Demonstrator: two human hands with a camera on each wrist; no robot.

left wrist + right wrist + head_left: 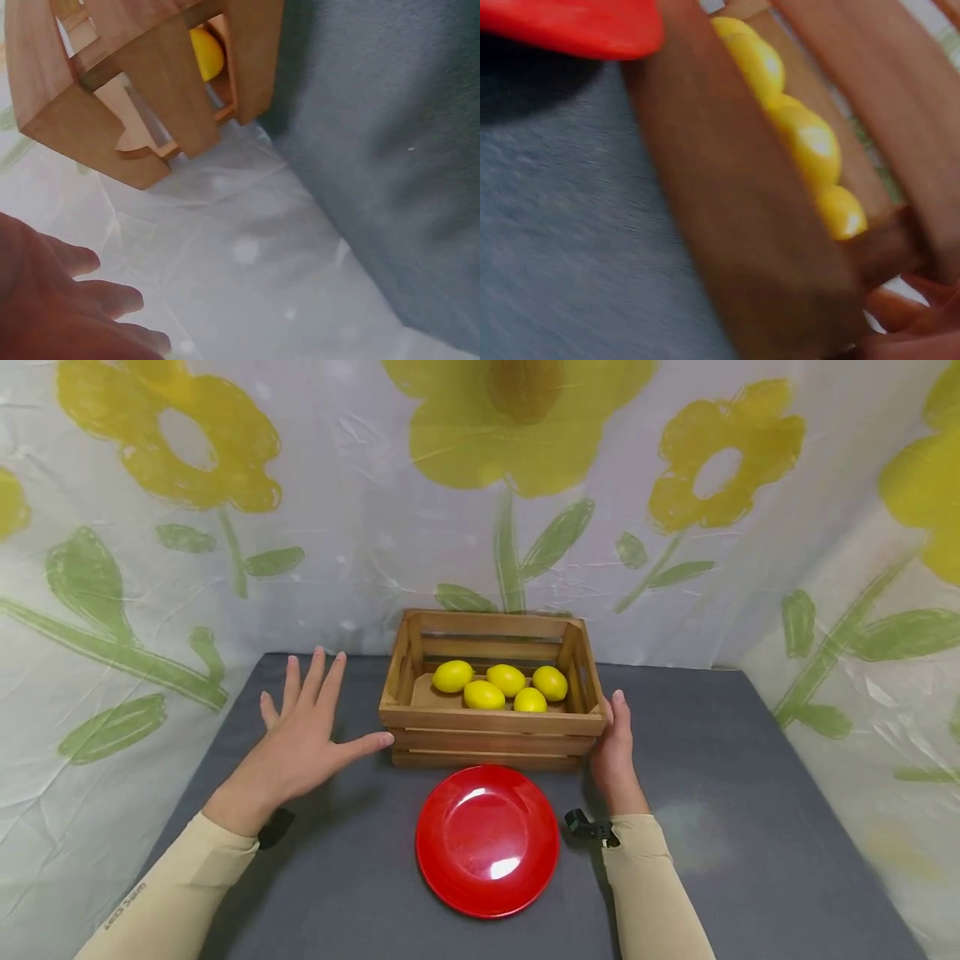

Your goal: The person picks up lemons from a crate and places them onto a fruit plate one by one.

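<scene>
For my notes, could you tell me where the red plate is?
In the head view, the red plate lies on the grey table, directly before the wooden crate, between both forearms.

Grey-covered table (750,827) carries a slatted wooden crate (491,727) at the rear centre and a red plate (487,841) just before it.

A round, glossy red plate (487,841) lies flat on a dark grey cloth-covered tabletop (750,827), near the table's front edge and centred from left to right. White highlights shine on the plate's surface. Behind and to both sides of the table hangs a wrinkled white backdrop sheet (360,552) painted with large yellow flowers, green stems and green leaves; it wraps round the table on three sides
</scene>
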